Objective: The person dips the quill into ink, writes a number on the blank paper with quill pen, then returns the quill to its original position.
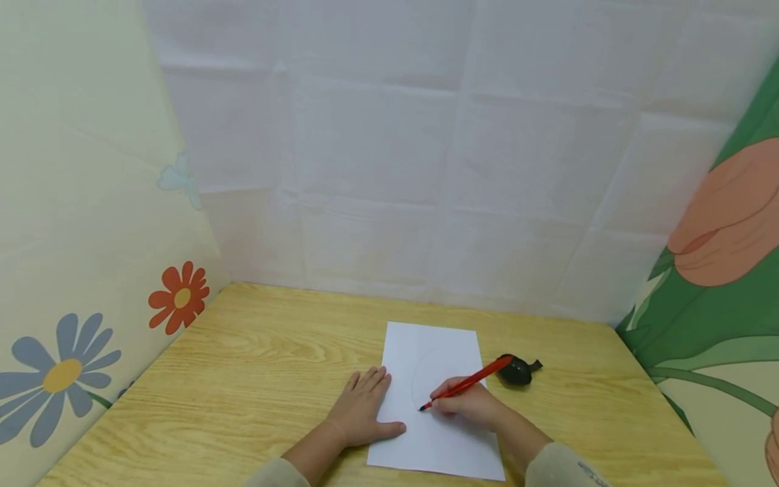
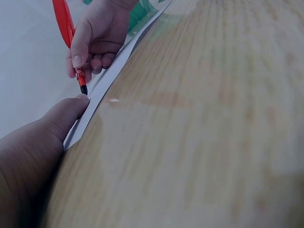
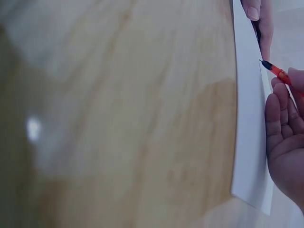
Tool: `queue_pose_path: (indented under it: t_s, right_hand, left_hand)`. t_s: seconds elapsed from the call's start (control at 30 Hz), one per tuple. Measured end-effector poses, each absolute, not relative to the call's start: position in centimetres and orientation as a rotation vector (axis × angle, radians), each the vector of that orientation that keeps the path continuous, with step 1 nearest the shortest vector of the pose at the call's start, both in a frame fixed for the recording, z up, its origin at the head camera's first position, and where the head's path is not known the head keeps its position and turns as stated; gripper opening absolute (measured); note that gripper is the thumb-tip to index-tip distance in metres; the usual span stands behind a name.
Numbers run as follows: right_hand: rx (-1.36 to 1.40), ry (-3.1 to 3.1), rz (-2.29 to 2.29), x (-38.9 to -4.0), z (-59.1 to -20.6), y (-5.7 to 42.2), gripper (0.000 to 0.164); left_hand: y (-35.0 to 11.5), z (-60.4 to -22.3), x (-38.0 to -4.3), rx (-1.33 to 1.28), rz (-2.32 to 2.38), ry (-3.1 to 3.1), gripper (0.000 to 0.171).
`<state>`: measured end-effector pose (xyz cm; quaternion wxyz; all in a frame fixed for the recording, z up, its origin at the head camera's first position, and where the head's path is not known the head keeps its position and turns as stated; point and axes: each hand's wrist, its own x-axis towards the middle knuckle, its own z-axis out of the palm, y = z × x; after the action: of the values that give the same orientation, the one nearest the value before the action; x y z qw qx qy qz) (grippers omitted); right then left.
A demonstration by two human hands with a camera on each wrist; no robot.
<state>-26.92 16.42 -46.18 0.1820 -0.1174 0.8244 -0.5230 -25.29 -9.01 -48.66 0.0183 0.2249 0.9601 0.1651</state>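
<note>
A white sheet of paper (image 1: 441,446) lies on the wooden table, bearing a thin, faint curved line (image 1: 413,379). My right hand (image 1: 471,404) pinches a red pen (image 1: 468,383) with a black tip, and the tip meets the sheet near the line's lower end. In the right wrist view the same pen (image 3: 280,73) slants from the thumb and fingers, with the other fingers curled beneath. My left hand (image 1: 362,409) rests flat across the paper's left edge, fingers straight and thumb spread onto the sheet. The left wrist view shows that thumb (image 2: 66,114) close to the pen tip.
A dark, glossy, rounded object with a short stem (image 1: 516,370) sits right of the paper, partly behind the pen's upper end. The wooden table (image 1: 255,358) meets a creased white cloth (image 1: 377,169) at the back. Flower-patterned sheets (image 1: 73,223) hang at both sides.
</note>
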Motion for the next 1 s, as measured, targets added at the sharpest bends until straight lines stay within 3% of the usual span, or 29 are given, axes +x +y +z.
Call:
queue_pose_path:
  t_s: [1.0]
  right_hand:
    - [-0.360, 2.323, -1.482, -26.74, -46.48, 17.19, 0.023]
  left_hand:
    - [-8.95, -48.36, -25.00, 0.694, 0.510, 2.980, 0.101]
